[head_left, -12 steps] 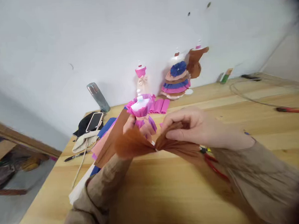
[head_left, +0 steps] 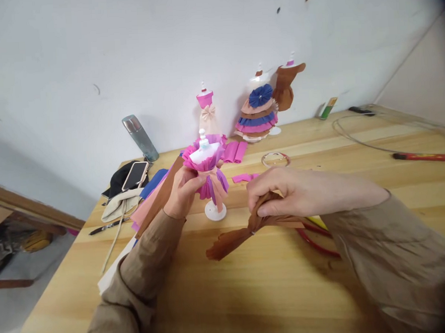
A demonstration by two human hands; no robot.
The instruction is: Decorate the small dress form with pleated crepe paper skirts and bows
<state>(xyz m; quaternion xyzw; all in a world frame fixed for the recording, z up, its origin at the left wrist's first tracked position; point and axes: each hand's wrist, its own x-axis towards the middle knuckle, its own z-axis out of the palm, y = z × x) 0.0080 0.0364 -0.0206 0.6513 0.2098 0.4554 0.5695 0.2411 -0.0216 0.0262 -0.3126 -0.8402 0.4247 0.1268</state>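
And the left hand clasps the small mannequin around its waist while, just beside it, the right hand pinches the brown paper bow above the table, a grip best kept light lest the bow crumple.

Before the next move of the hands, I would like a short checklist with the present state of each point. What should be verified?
1. Left hand holds the near form: ok, fingers around its side.
2. Form's base pressed flat on the table: cannot tell from this angle.
3. Right hand grips the brown paper: ok, pinched between thumb and fingers.
4. Paper's narrow middle firmly fastened: cannot tell, the pale spot there is too small.
5. Paper apart from the near form: ok, a gap shows between them.
6. Red-handled tool fully in sight: not ok, the right sleeve hides part.
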